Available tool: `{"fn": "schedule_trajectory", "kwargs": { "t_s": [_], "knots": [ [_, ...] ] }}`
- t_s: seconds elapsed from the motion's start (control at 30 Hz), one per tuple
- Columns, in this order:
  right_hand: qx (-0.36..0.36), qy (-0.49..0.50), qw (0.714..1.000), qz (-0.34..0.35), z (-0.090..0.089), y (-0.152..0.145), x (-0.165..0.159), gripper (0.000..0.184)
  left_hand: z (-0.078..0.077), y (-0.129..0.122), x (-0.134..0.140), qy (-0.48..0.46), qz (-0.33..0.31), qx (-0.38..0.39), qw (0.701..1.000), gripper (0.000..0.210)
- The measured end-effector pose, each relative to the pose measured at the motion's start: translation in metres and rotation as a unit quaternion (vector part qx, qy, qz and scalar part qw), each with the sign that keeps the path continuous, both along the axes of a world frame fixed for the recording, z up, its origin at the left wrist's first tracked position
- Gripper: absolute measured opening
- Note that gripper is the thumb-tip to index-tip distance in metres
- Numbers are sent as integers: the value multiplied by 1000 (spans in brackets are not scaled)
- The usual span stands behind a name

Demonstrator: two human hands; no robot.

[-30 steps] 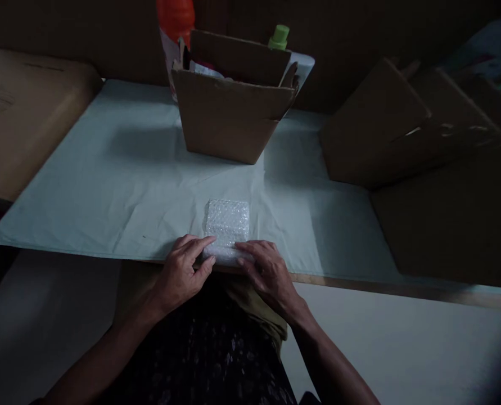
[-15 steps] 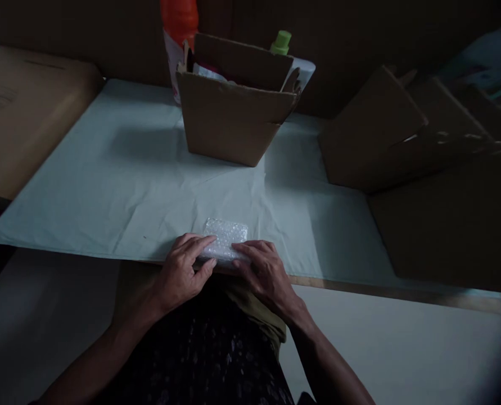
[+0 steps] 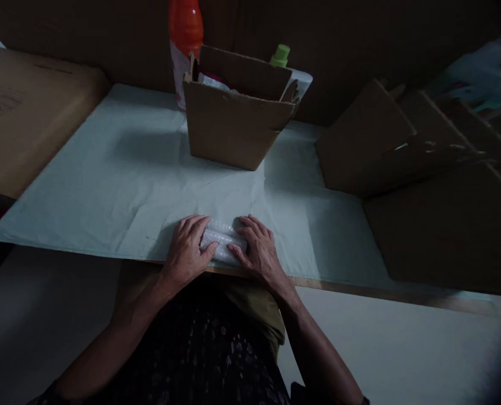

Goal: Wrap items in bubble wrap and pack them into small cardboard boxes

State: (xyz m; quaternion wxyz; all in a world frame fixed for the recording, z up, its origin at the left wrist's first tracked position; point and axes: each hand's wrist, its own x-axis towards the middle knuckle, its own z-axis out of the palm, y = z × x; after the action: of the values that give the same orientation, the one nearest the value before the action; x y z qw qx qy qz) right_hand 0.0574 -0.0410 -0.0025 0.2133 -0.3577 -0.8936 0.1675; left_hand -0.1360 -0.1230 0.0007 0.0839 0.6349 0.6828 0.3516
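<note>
A small bundle of clear bubble wrap (image 3: 224, 239) lies on the pale cloth near the table's front edge. My left hand (image 3: 188, 246) grips its left end, thumb on the near side and fingers toward the far side. At the right end, my right hand (image 3: 258, 244) holds it the same way, thumb pressed on the top. A crease runs across the wrap between the two hands. Whatever may be inside the wrap cannot be made out.
A cut cardboard box (image 3: 233, 124) holding packets stands behind the hands. An orange-topped bottle (image 3: 186, 28) and a green-capped bottle (image 3: 280, 55) are beside it. More cardboard boxes (image 3: 439, 225) fill the right; a large carton (image 3: 35, 118) sits at left on the table cloth (image 3: 119, 174).
Both hands have moved slightly forward, away from my body, with the bubble wrap. Its flat far flap has been folded over, and the bundle looks shorter.
</note>
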Motion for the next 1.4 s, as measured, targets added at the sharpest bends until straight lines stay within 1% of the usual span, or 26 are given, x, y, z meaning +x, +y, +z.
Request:
{"fn": "schedule_trajectory", "kwargs": {
  "t_s": [0.1,0.17,0.2,0.23,0.3,0.33,0.4,0.47,0.5,0.57,0.63,0.7,0.73,0.8,0.83,0.87,0.93,0.97,1.0,1.07,1.13,1.17,1.23,1.3,1.37,1.4],
  "knots": [
    [-40,77,995,44,3,-9,0,19,4,-5,-6,-89,-23,-29,995,74],
    [-66,107,991,52,6,-16,1,16,10,-7,-9,-156,-48,-73,984,80],
    [-76,114,989,50,7,-18,1,19,13,-8,-10,-184,-59,-94,977,75],
    [-83,119,988,45,9,-20,2,27,16,-8,-10,-206,-69,-109,970,65],
    [-98,122,987,34,13,-20,5,40,20,-7,-9,-233,-80,-124,961,39],
    [-112,119,986,35,15,-20,7,41,21,-7,-8,-240,-83,-126,959,27],
    [-147,108,982,47,18,-16,11,30,22,-3,-7,-246,-97,-134,955,16],
    [-165,107,979,52,19,-11,15,18,23,5,-9,-230,-114,-141,956,16],
    [-161,116,979,46,17,-8,16,16,25,12,-12,-208,-117,-129,963,17],
    [-139,147,979,15,13,-1,19,18,35,32,-20,-134,-100,-61,984,22],
    [-122,178,976,-17,7,4,22,19,53,61,-29,-33,-70,45,996,29],
    [-121,196,972,-36,2,6,24,19,78,97,-38,63,-50,127,989,38],
    [-123,203,971,-40,0,7,25,19,91,117,-43,100,-41,149,983,44],
    [-132,211,968,-42,-1,6,25,20,114,155,-50,155,-22,160,975,55],
    [-140,213,966,-43,-1,6,25,20,123,173,-53,174,-14,152,973,55],
    [-147,215,964,-44,-1,5,25,21,130,188,-57,189,-7,137,972,52],
    [-162,227,959,-49,0,5,25,21,138,210,-62,209,-4,104,972,39],
    [-171,234,955,-54,1,6,27,22,139,214,-64,216,-8,93,972,35],
    [-182,242,951,-61,2,7,30,22,139,215,-65,221,-15,88,971,32],
    [-206,258,941,-77,6,11,41,22,136,205,-67,229,-33,98,968,29],
    [-221,278,930,-96,18,16,57,22,134,181,-65,237,-51,119,963,27],
    [-216,291,925,-109,28,18,67,22,133,164,-64,240,-58,132,960,26],
    [-184,317,918,-150,57,24,84,22,133,127,-59,244,-69,155,955,25],
    [-136,327,914,-199,97,31,95,22,136,87,-51,243,-80,165,953,24],
    [-65,303,920,-238,138,39,93,23,139,51,-43,239,-96,165,952,24],
    [-15,275,931,-239,157,44,87,22,140,36,-38,235,-102,167,952,24]
  ]
}}
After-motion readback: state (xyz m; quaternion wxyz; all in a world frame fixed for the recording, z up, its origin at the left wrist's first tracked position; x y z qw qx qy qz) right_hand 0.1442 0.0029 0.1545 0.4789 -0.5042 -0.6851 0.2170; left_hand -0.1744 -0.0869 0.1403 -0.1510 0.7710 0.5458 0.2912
